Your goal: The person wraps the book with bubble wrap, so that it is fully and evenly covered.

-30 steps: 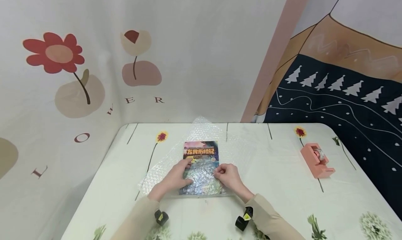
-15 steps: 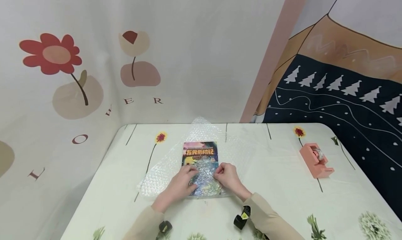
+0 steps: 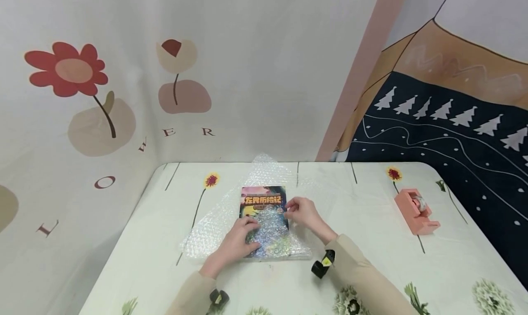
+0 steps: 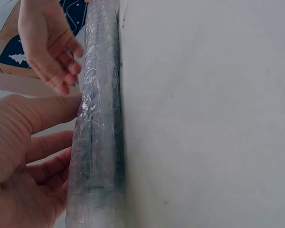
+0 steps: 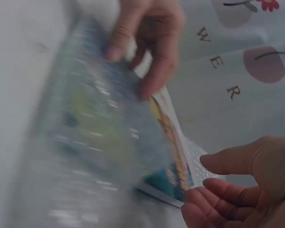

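A book (image 3: 262, 199) with a colourful cover and large orange title characters lies on a sheet of bubble wrap (image 3: 214, 228). A fold of the wrap covers the book's lower part, while the title end is bare. My left hand (image 3: 236, 241) rests on the folded wrap at the book's left side, fingers and thumb spread and pressing. By the book's right edge, near the title end, is my right hand (image 3: 307, 213). In the right wrist view the right hand (image 5: 242, 190) has thumb and fingers apart, with nothing between them.
A pink tape dispenser (image 3: 415, 212) with a roll of tape stands at the right of the table. The white flower-patterned cloth (image 3: 350, 278) covers the tabletop. Printed curtains (image 3: 264, 76) hang behind the far edge.
My left hand first slid down the book's left side onto the wrap, then stayed. My right hand left the wrap's right edge and moved up toward the title end.
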The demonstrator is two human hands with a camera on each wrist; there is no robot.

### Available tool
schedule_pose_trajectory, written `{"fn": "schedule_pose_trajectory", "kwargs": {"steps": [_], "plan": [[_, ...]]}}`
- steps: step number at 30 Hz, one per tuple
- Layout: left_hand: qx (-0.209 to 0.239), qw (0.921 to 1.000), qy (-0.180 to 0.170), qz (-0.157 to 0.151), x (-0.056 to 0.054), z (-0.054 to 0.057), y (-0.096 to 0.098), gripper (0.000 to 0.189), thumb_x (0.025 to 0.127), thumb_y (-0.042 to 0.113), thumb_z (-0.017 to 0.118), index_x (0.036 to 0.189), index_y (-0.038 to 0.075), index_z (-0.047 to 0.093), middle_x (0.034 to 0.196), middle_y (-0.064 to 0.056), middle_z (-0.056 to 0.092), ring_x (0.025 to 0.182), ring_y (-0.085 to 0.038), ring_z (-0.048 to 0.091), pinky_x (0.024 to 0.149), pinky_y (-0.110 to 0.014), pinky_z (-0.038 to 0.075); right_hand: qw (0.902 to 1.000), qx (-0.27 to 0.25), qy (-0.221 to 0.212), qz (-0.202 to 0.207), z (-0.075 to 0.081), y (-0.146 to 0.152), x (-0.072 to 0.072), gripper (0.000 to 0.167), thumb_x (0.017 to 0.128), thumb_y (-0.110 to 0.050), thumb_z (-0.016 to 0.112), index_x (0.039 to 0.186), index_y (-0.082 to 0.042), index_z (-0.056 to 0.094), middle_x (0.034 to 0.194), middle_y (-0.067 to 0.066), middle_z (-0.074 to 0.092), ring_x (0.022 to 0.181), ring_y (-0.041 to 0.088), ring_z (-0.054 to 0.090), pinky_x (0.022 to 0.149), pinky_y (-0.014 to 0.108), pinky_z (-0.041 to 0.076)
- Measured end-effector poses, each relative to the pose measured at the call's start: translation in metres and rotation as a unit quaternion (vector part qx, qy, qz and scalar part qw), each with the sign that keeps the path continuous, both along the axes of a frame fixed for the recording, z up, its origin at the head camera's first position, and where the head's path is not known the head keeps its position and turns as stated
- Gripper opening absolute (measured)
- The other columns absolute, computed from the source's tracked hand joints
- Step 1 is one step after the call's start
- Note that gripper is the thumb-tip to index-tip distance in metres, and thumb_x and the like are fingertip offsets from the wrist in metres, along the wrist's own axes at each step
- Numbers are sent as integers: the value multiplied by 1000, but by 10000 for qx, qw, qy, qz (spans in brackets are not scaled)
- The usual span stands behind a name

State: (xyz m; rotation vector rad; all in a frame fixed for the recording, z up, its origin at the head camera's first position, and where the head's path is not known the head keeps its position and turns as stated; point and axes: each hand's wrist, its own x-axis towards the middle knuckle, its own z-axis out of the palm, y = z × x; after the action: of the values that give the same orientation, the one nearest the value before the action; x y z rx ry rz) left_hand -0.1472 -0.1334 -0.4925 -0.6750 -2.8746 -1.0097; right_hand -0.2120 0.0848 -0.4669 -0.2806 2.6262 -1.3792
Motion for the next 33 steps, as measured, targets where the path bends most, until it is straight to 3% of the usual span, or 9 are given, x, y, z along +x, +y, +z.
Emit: {"fn": "schedule_pose_trajectory", "kwargs": {"steps": [9,17,23,33], "plan": [[242,9997,-46,32,1,1,-2,43,72,11,78,110,-4,64,116,-12,55,114,-32,48,99,-47,41,9988,144,464,-103,12,-7,-52,28,84,-6,67,108,7,61,98,17,64,91,29,60,76,38,53],[599,9980,-178,79,-1,-3,-4,44,71,10,80,111,-2,64,117,-11,56,115,-34,48,99,-51,40,9989,29,369,-299,3,-9,-90,41,87,-10,64,123,6,55,119,22,58,108,34,55,88,43,50],[788,9965,-269,87,-2,-7,-6,45,71,9,80,111,-1,64,118,-12,57,115,-34,49,100,-52,39,9986,234,232,-418,-11,-3,-105,47,90,-12,59,133,3,47,134,22,49,123,36,45,98,47,43],[737,9969,-260,120,-2,-7,-6,45,71,10,79,112,-2,64,117,-12,57,114,-34,48,99,-54,37,9954,828,407,-259,-12,-7,-114,53,89,-13,56,137,3,43,133,25,49,118,37,50,97,48,44]]}}
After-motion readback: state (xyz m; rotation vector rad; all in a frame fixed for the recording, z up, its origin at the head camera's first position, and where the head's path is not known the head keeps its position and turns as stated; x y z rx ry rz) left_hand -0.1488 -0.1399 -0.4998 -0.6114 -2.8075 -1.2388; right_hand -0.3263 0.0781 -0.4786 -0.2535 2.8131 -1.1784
